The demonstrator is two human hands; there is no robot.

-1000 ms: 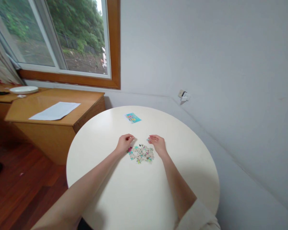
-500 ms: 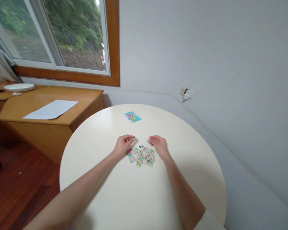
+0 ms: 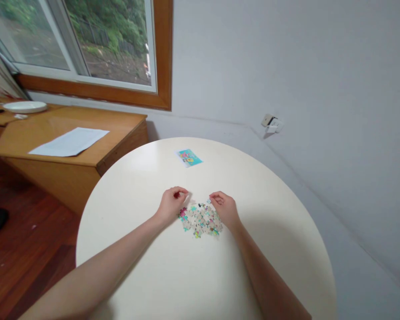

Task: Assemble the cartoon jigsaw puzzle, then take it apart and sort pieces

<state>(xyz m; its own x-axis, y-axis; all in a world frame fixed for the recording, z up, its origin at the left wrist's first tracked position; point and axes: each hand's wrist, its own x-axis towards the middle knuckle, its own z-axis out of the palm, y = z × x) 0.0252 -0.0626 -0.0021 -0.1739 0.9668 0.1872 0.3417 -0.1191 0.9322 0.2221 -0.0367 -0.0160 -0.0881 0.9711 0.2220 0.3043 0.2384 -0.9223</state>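
Observation:
A loose pile of small jigsaw puzzle pieces (image 3: 202,220) lies on the round white table, most showing pale backs, some teal, pink or yellow. At the pile's far left edge my left hand (image 3: 172,203) is closed, thumb and forefinger pinched together; what is between the tips, if anything, is too small to make out. Across from it, my right hand (image 3: 226,208) is closed at the pile's far right edge. A small pale-blue puzzle piece (image 3: 209,201) shows at its fingertips. Beyond both hands lies a colourful picture card (image 3: 190,158).
The round table (image 3: 146,275) stands near a white wall with a socket and plug (image 3: 272,123). To the left is a wooden desk (image 3: 120,133) bearing a paper sheet (image 3: 70,142) and a white plate (image 3: 26,106). A window (image 3: 113,40) is above it.
The teal piece seen at my left fingertips no longer shows there. My right hand has shifted slightly rightward in view. The whole view has also shifted a little.

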